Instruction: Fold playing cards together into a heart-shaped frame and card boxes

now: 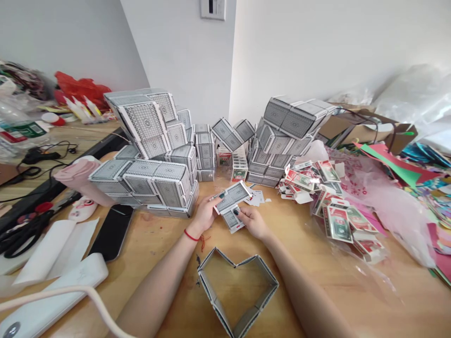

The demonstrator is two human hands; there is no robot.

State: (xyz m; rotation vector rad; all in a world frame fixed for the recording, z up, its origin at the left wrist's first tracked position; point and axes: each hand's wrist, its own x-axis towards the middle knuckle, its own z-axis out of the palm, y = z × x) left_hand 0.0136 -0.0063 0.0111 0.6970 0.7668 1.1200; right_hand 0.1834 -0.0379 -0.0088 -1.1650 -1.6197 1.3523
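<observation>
My left hand (pixel 206 213), with a red string bracelet at the wrist, grips a grey-patterned playing card (pixel 233 197) by its left end, thumb on top. Below that card, my right hand (pixel 252 220) pinches a second patterned card piece (pixel 232 219). The two pieces meet or overlap; whether they are joined I cannot tell. A heart-shaped frame (pixel 259 307) of the same cards stands on the table between my forearms. Several loose white card faces (pixel 256 198) lie just beyond my right hand.
Stacked card-covered blocks stand at the left (pixel 157 180) and right (pixel 278 141). Playing card boxes (pixel 338 223) pile up on plastic at the right. A black phone (pixel 112 232), scissors (pixel 26 230), a paper roll (pixel 45 249) and a white device with a cable (pixel 59 295) lie left.
</observation>
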